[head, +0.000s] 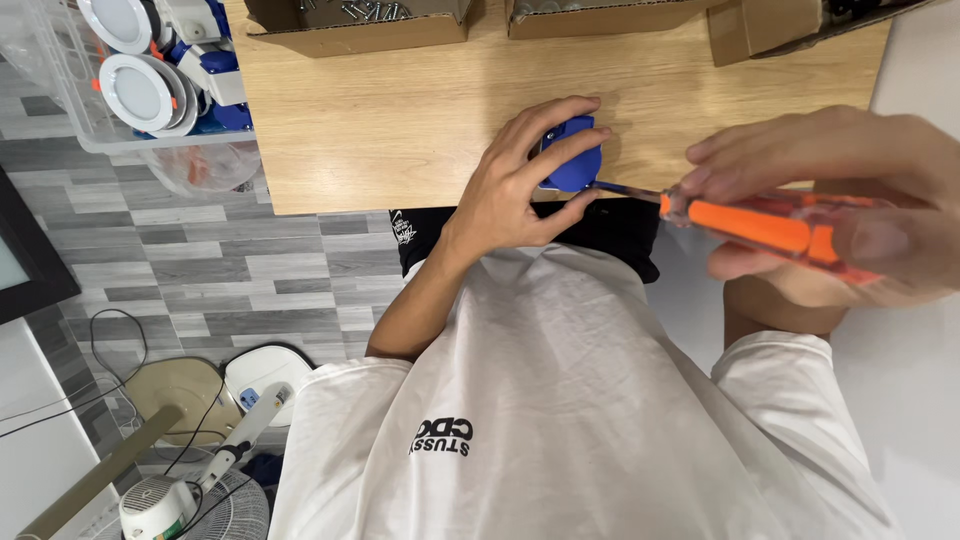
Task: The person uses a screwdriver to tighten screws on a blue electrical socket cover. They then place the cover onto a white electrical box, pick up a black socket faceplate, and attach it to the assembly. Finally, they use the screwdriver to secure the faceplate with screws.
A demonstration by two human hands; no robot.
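Two hands work: left hand (520,185) clamps blue part (572,160), right hand (840,200) grips orange screwdriver (760,225), cardboard boxes (360,25) behind.

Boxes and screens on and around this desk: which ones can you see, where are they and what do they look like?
Left cardboard box: brown, open, at the desk's far edge, metal bits inside.
Middle cardboard box: brown, far edge, mostly cut off.
Right cardboard box: brown, flap open, far right corner.
Clear plastic bin: left of the desk, holding round white lamps.
Dark screen: black frame, far left edge.
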